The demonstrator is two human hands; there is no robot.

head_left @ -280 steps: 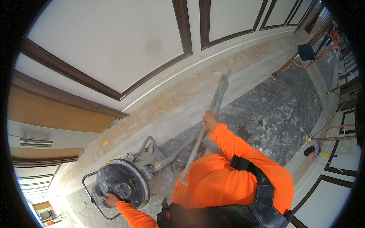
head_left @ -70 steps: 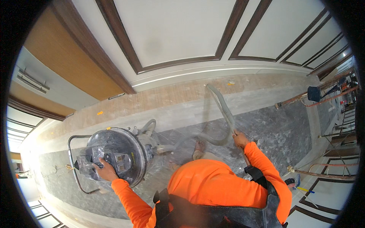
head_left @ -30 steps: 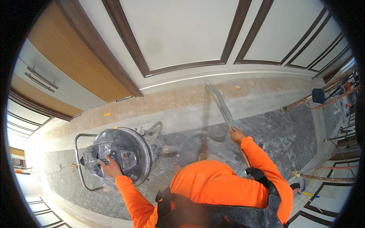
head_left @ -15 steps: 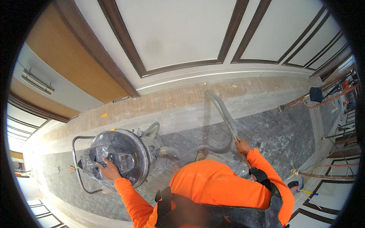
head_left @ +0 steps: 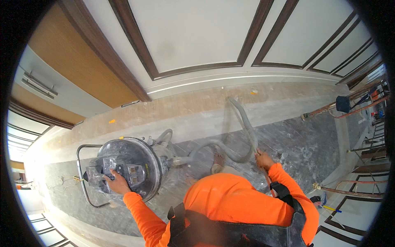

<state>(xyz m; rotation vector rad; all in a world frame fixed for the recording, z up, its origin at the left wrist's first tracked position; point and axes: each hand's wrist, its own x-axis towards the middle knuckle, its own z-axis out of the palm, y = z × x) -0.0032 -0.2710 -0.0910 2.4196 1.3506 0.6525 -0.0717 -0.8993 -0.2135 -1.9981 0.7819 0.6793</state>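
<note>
My left hand rests on the top control housing of a dusty, black-lidded canister vacuum with a chrome handle bar, fingers spread. My right hand is closed around the vacuum wand, which angles across to the far pale floor strip. A grey corrugated hose loops from the vacuum's side toward that wand. My bare foot shows below the hose, beside my orange-clad body.
Dusty dark floor tiles have pale borders along a panelled wall. A cabinet is at upper left. Scaffold frames with a dark bucket stand at right. A cable lies left of the vacuum.
Since the oldest frame the view has turned and my right hand and wand have shifted rightward. In the last second the wand moved slightly; my left hand stayed on the vacuum.
</note>
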